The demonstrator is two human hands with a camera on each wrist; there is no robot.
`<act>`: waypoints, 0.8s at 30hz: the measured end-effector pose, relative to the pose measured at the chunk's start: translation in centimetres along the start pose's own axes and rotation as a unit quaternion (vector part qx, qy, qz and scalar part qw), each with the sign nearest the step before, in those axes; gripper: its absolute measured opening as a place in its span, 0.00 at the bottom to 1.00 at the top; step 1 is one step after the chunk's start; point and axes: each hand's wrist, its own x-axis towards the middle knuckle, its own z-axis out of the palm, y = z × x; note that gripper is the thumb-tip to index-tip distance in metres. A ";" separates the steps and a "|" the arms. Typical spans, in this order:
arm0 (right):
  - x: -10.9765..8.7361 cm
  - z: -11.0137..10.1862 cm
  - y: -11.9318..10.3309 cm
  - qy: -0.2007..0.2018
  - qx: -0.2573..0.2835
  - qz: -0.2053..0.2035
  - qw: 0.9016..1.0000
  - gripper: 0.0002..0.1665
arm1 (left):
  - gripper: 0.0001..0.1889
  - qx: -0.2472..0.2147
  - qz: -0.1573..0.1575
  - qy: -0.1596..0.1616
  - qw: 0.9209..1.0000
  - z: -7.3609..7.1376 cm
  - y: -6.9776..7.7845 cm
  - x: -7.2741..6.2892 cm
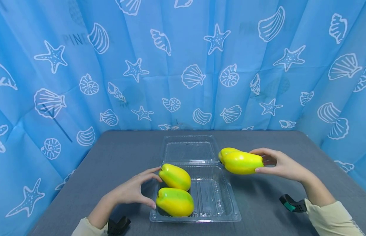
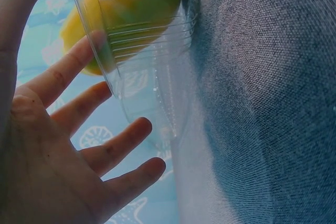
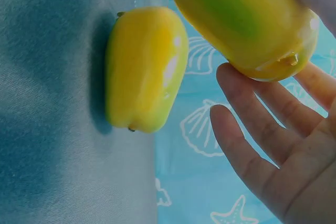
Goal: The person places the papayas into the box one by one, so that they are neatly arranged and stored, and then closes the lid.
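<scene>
My right hand (image 1: 281, 165) grips a yellow-green papaya (image 1: 243, 163) by its right end, thumb and fingertips around it, raised above the table. Another papaya (image 3: 144, 69) lies on the table beyond it, partly hidden in the head view. Two more papayas, an upper one (image 1: 174, 177) and a lower one (image 1: 175, 202), lie in the left part of a clear plastic clamshell box (image 1: 234, 214). At the box's left side is my left hand (image 1: 131, 190), its thumb by the lower papaya and its index finger by the upper one. Its other fingers spread outside the box wall.
The box's lid (image 1: 190, 150) is folded back on the grey cloth-covered table (image 1: 127, 154). Behind the table hangs a blue curtain (image 1: 171, 59) with white shells and starfish. Dark wrist straps (image 1: 292, 203) show near both sleeves.
</scene>
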 end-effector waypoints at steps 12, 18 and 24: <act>0.4 0.1 -1.4 0.011 -0.006 -0.015 1.000 0.26 | 0.31 0.005 0.007 -0.004 1.000 0.0 0.1 0.1; 0.8 0.4 -2.0 0.011 0.000 -0.026 1.000 0.25 | 0.31 0.005 0.008 -0.005 1.000 0.0 0.2 0.1; 1.2 0.5 -2.8 0.009 0.004 -0.045 0.999 0.26 | 0.30 0.004 0.008 -0.004 1.000 0.0 0.1 0.1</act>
